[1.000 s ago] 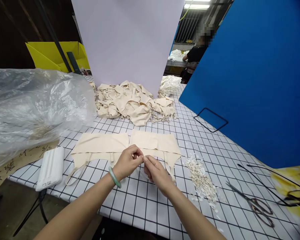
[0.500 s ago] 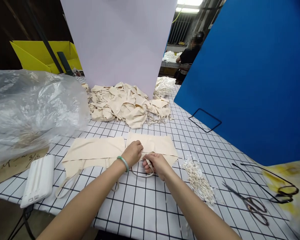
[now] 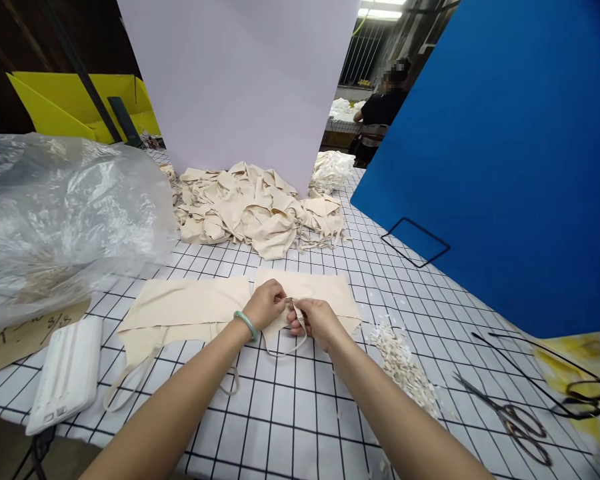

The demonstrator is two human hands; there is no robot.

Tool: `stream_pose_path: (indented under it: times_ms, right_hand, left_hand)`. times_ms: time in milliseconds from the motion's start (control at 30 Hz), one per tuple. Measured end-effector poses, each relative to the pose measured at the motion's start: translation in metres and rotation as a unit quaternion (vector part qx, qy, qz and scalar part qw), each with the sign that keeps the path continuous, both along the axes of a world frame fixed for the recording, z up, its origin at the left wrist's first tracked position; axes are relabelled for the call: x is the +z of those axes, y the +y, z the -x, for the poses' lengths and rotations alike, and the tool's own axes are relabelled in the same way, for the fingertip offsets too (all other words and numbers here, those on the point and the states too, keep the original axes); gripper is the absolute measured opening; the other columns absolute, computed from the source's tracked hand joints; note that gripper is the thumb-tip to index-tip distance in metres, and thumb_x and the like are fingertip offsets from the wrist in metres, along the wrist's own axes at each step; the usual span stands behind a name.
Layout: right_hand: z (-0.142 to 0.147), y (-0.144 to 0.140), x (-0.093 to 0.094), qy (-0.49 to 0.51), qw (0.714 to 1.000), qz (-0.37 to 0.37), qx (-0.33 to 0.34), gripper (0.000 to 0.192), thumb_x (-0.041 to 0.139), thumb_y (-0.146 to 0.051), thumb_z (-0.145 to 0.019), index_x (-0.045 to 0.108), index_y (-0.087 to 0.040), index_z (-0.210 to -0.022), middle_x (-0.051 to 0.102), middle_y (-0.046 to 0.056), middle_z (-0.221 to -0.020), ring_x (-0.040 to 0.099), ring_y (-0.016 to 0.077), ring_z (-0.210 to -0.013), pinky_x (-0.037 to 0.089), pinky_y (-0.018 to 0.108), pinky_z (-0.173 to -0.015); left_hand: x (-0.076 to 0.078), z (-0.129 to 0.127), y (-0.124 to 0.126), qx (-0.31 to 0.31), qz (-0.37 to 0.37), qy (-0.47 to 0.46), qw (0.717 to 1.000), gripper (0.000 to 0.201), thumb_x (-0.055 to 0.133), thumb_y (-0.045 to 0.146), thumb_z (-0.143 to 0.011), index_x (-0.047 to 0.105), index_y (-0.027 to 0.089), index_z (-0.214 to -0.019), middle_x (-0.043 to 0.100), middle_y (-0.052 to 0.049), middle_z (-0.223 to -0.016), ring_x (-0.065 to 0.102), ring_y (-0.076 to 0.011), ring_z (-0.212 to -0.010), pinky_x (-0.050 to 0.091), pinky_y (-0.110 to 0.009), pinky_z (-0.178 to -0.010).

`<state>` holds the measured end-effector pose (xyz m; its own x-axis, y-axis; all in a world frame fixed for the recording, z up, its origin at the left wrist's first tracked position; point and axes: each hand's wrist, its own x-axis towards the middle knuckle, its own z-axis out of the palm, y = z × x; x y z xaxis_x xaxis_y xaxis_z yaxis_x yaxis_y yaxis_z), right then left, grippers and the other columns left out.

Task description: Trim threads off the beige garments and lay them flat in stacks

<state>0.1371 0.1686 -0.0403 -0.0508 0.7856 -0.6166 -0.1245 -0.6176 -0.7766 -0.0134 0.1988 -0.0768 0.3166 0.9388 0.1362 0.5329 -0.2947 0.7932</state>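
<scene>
Two beige camisole-like garment pieces lie flat side by side, the left garment [image 3: 185, 303] with thin straps hanging toward me. My left hand [image 3: 266, 308], with a green bangle [image 3: 247, 325] on the wrist, is closed in a pinch over the right garment [image 3: 313, 283]. What its fingertips hold is too small to make out. Close beside it, my right hand [image 3: 316, 323] pinches a thin beige strap [image 3: 300, 343], which loops down below the fingers. The fingertips of both hands nearly meet, with a tiny dark bit between them.
Behind the garments is a heap of beige pieces [image 3: 245, 207]. White scraps [image 3: 405, 367], scissors [image 3: 510, 417] and black-framed glasses [image 3: 565, 393] lie on the right. A clear plastic bag [image 3: 75, 213] and white power bank [image 3: 66, 377] are on the left. A blue panel [image 3: 505, 167] stands at right.
My right hand has risen slightly, bringing the strap up to my left fingertips. The left hand has barely moved. The view has shifted slightly.
</scene>
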Motion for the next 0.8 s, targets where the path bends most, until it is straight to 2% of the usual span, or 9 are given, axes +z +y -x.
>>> stream_pose_path:
  times_ms: [267,500,800]
  right_hand:
    - [0.008,-0.001,-0.003,-0.009,1.0,0.0,-0.006,0.016,0.053,-0.018,-0.088,0.061,-0.012,-0.075,0.062,0.003,-0.057,0.056,0.0102,-0.043,0.056,0.024,-0.045]
    - [0.008,0.005,-0.005,-0.021,1.0,-0.008,-0.002,0.014,0.052,-0.015,-0.087,0.061,-0.012,-0.077,0.061,0.003,-0.057,0.056,0.0106,-0.043,0.056,0.025,-0.045]
    - [0.005,0.009,-0.003,-0.041,0.999,-0.015,0.028,0.015,0.052,-0.013,-0.083,0.059,-0.013,-0.069,0.058,0.001,-0.053,0.051,0.0095,-0.039,0.053,0.024,-0.041]
  left_hand:
    - [0.0,0.003,0.005,0.007,0.045,-0.026,0.999,0.014,0.059,0.009,-0.077,0.06,0.017,-0.065,0.063,-0.003,-0.085,0.059,-0.0145,-0.073,0.048,-0.028,-0.067]
    - [0.003,0.001,0.004,0.016,0.055,-0.016,0.998,0.016,0.06,0.009,-0.076,0.059,0.017,-0.063,0.062,-0.002,-0.083,0.059,-0.0148,-0.073,0.048,-0.028,-0.069]
    - [0.007,0.001,0.007,0.0,0.061,0.006,0.998,0.015,0.06,0.011,-0.078,0.063,0.017,-0.064,0.063,-0.003,-0.086,0.06,-0.0152,-0.077,0.05,-0.028,-0.073]
